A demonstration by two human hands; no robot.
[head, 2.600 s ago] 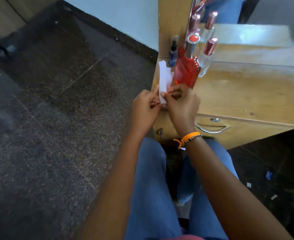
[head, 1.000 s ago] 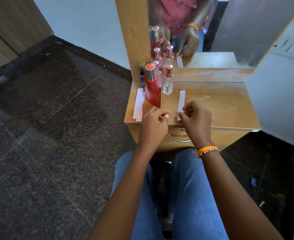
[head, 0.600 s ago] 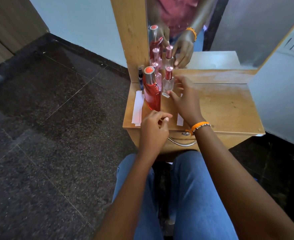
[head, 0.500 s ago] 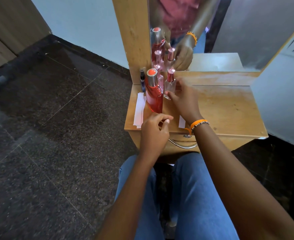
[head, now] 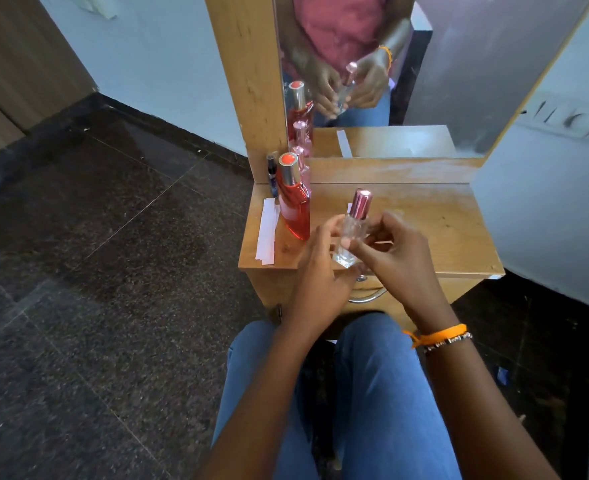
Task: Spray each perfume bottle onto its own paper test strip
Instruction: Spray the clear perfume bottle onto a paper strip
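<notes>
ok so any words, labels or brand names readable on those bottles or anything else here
None can be read.
Small clear glass bottle with pink metallic cap, held in both hands: no label shows.
Tall red perfume bottle with silver collar: no print shows.
Slim dark vial by the mirror frame: too small and blurred to tell.
White paper strips: blank.

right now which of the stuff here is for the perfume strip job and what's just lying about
For the job:
- small clear bottle with pink cap, held by both hands (left, right)
- tall red bottle
- pink bottle behind it
- paper strips on the table's left edge

Just lying about:
- dark slim bottle, possibly not part of this
- mirror
- drawer handle
</notes>
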